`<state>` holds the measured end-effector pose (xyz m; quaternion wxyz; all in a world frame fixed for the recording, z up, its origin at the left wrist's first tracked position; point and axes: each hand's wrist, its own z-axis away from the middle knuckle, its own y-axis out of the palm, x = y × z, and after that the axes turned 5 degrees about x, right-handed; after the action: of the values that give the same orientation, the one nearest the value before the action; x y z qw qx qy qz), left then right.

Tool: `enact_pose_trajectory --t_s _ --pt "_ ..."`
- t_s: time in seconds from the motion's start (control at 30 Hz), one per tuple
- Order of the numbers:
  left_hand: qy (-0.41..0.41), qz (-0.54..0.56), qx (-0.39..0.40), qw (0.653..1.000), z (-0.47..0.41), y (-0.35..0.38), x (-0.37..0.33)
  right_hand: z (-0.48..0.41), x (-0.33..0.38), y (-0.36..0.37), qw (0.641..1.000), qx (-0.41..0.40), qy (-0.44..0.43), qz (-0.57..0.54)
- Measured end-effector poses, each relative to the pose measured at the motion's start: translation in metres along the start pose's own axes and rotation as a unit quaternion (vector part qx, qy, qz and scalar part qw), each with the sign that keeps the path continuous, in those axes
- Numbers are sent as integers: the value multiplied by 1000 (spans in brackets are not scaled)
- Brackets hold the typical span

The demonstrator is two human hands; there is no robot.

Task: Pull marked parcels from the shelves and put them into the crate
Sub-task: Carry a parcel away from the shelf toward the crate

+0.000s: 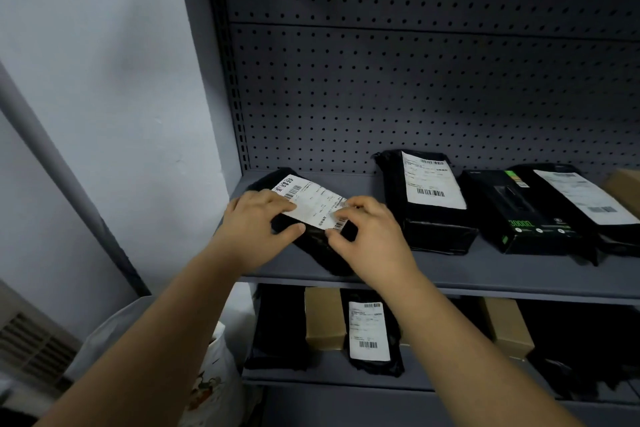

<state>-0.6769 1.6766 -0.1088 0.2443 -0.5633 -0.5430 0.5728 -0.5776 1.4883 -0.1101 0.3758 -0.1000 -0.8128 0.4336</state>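
At the left end of the grey shelf (467,269), a black parcel (313,206) with a white label is gripped by the left hand (258,229) and the right hand (369,236), fingers curled over its top, thumbs against its near side.

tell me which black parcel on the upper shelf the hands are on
The leftmost black parcel, turned askew: the left hand and right hand hold its near end. The others lie untouched.

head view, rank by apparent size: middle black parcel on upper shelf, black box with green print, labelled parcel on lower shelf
1. middle black parcel and black box with green print: look alike, not ranked
2. labelled parcel on lower shelf: smallest, though likely farther away
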Motion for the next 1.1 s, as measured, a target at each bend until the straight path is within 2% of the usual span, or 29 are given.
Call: enact_pose_trajectory --t_s 0.1,0.23,0.37,0.4,0.6,0.7,0.77,0.83,0.9,1.0,1.1 --pt "-8 25 -17 1000 4 -5 3 -2 1 -6 1000 -30 -9 -2" --pt "-44 23 -13 999 9 -5 13 -1 4 -2 998 31 -19 43" --pt "-49 -24 -47 997 13 -11 10 -12 -7 -3 995 -70 -6 72" --pt "-47 -27 -51 997 15 -11 8 -13 -7 -3 996 -72 4 58" --pt "-75 10 -29 997 25 -9 5 -8 7 5 993 81 25 -77" --pt "-52 31 -60 996 28 -10 -7 -8 7 2 991 87 48 -90" --pt "-79 53 -65 993 28 -8 -6 -4 6 -2 990 79 72 -92" --pt "-122 108 -11 987 27 -7 -3 2 6 -4 986 86 98 -105" --pt "-129 176 44 975 27 -5 -5 5 3 -5 982 105 114 -110" --pt "-118 268 56 955 27 1 -9 6 2 -6 977 135 120 -109" --pt "-117 301 62 944 28 1 -12 5 0 -8 973 150 127 -119"
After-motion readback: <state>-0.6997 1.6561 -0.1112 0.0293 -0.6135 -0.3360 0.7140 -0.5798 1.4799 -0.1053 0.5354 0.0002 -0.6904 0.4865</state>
